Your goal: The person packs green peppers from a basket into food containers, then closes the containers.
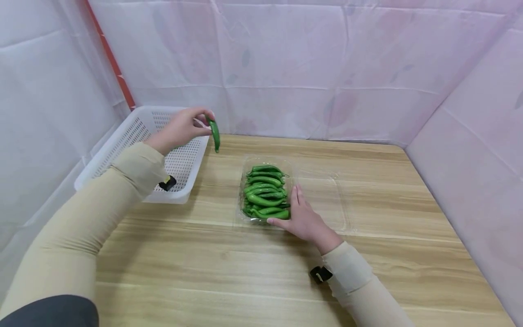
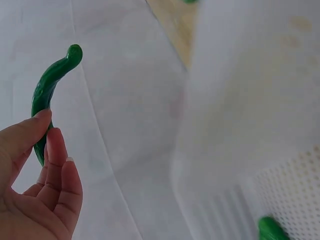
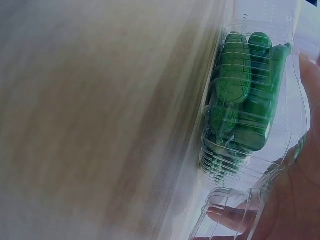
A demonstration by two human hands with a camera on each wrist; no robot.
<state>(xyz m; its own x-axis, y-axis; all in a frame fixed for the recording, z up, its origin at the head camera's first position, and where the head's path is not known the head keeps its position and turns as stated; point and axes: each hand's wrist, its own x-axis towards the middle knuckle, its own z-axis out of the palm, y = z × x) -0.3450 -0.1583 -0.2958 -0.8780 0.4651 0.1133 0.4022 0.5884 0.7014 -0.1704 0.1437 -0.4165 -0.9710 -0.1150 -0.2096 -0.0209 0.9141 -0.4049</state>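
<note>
My left hand [image 1: 184, 126] pinches one curved green chili pepper [image 1: 214, 134] between thumb and fingertips, above the right rim of a white perforated basket [image 1: 195, 175]. In the left wrist view that pepper [image 2: 44, 90] points upward, clear of the basket wall. On the table, a clear plastic clamshell box [image 1: 245, 169] holds several green peppers [image 1: 263, 190] lying side by side. My right hand [image 1: 304, 220] rests against the box's near right corner, thumb along the front edge and fingers along the right side. In the right wrist view, peppers [image 3: 250, 90] show through the ribbed clear wall.
The box's lid [image 1: 323, 200] lies folded open to the right on the wooden table [image 1: 229, 281]. Inside the basket, a green pepper [image 2: 271, 229] shows in the left wrist view. Pale sheeting [image 1: 286, 68] encloses the back and sides.
</note>
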